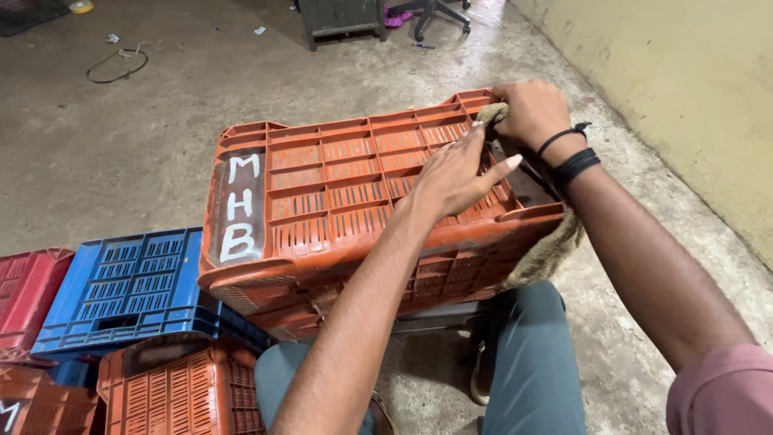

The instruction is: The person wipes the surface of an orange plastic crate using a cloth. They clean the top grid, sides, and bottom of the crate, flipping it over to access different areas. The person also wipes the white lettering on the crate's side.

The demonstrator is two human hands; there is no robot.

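Orange crate (338, 185), upturned, sits mid-frame across your lap, long axis running from the lettered end at lower left to the far end at upper right, where both your hands work. Your left hand (455, 173) lies flat on the slatted base, fingers spread and pressing it steady; your right hand (530, 111) is the nearer to the upper-right corner, closed around a bunched tan rag (547, 250) whose loose end hangs down the crate's right side. Blue crate (129, 290) and more orange crates (181, 391) stand on the concrete floor (97, 145) at lower left.
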